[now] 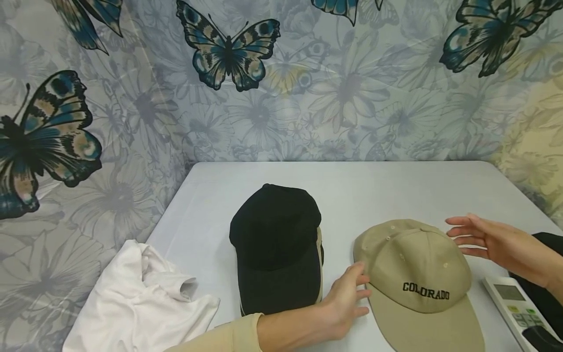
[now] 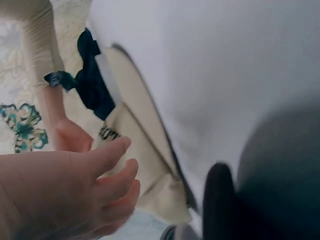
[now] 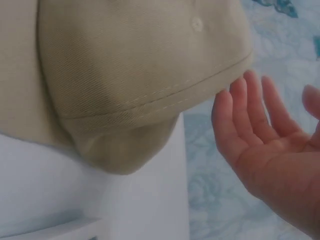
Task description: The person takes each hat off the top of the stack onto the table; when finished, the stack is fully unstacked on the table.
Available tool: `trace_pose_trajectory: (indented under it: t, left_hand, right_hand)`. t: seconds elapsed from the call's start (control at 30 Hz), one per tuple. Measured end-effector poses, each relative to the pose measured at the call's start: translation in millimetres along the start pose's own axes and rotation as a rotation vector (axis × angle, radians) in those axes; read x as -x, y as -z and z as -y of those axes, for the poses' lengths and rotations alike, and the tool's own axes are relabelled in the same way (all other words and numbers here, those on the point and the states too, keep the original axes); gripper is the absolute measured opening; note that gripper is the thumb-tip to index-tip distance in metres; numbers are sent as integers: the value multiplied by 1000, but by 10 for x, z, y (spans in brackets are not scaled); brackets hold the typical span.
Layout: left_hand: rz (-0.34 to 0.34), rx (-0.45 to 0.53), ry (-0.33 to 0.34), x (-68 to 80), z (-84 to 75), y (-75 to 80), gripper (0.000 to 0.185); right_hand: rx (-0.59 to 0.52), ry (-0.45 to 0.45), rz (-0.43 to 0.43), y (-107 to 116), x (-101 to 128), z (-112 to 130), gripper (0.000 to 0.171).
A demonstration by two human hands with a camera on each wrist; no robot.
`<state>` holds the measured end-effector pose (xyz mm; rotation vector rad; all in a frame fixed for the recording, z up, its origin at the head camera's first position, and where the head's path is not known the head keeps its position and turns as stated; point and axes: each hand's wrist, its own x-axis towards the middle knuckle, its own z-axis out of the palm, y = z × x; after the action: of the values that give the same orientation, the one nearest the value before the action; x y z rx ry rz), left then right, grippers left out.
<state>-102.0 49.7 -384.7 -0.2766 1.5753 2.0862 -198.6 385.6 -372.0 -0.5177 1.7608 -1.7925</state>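
Observation:
A tan baseball cap [image 1: 413, 264] with COLORADO stitched on its front lies on the white table, brim toward me. The left hand [image 1: 345, 305] is beside its left edge, fingers loosely extended with the tips right at the cap. On the other side the right hand [image 1: 477, 239] is held by the crown, fingers spread and nothing in them; in the right wrist view its fingertips [image 3: 250, 80] come close to the cap's lower edge. Left of the tan cap stands a black cap [image 1: 277, 244], a tan edge showing along its right side.
Crumpled white cloth [image 1: 140, 303] lies at the table's left front. A white remote [image 1: 519, 308] with a small screen sits at the right, beside dark fabric [image 1: 541, 298]. Behind the table [image 1: 374, 190] hangs a butterfly-print curtain [image 1: 343, 98].

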Motion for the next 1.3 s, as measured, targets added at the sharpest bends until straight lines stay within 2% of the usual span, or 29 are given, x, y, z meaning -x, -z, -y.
trace_pose_trajectory:
  t: [0.1,0.23,0.37,0.47,0.77,0.93,1.07,1.3]
  left_hand:
    - [60,-30,-3,68,-52,37,53]
    - [172,-45,6,152,-170,137,55]
    - [327,-68,4,219,-344,331,58]
    - [399,-75,-25,252,-474,490,61]
    - [438,11,-112,354,-757,788,66]
    - [418,53,-158,442,-887,970,62]
    - [400,76,-174,482,-942,1111,63]
    - [393,138,-206,567,-974,1351,63]
  right_hand:
    - [-47,75,2,-24,-47,55,55]
    - [-82,137,0,-63,-120,139,54]
    - [-113,174,45,-85,-193,215,55]
    - [-124,185,76,-102,-249,270,55]
    - [-151,186,151,-235,-431,403,57]
    - [-178,207,188,-381,-551,454,56]
    - [-147,165,159,-476,-637,482,54]
    - [-8,66,68,-632,-785,507,47]
